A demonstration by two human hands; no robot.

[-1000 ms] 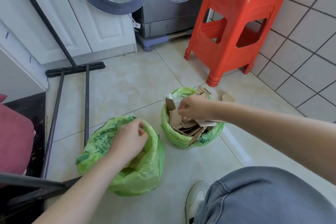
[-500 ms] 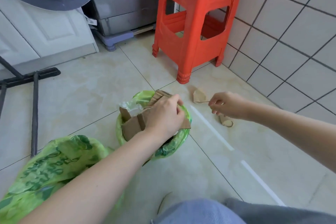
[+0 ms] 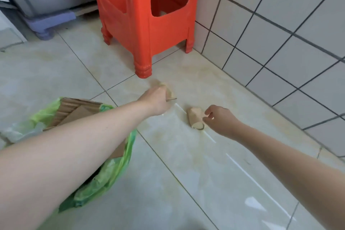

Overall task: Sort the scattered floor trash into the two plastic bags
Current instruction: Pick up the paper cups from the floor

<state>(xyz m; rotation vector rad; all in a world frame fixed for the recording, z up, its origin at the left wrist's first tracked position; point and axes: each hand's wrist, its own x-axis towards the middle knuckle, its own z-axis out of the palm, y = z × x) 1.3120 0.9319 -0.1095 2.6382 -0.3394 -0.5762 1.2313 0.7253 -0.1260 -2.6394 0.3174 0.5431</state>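
A green plastic bag (image 3: pixel 112 170) stuffed with brown cardboard pieces (image 3: pixel 74 110) lies under my left forearm at the lower left. My left hand (image 3: pixel 156 99) reaches past it and is closed on a flat scrap of cardboard (image 3: pixel 169 92) on the floor in front of the stool leg. A flattened cardboard tube (image 3: pixel 195 118) lies on the tile to the right. My right hand (image 3: pixel 219 119) sits against its right side, thumb and fingers curled and apart around its end. The second bag is out of view.
A red plastic stool (image 3: pixel 147 20) stands at the back against the white tiled wall (image 3: pixel 280 33). A washing machine on a grey base (image 3: pixel 50 22) is at the upper left. My forearms cross the pale floor tiles.
My left hand left the cardboard-filled bag and reached forward to the cardboard scrap. My right hand moved down to the flattened tube. The view shifted right; the other green bag dropped out of sight.
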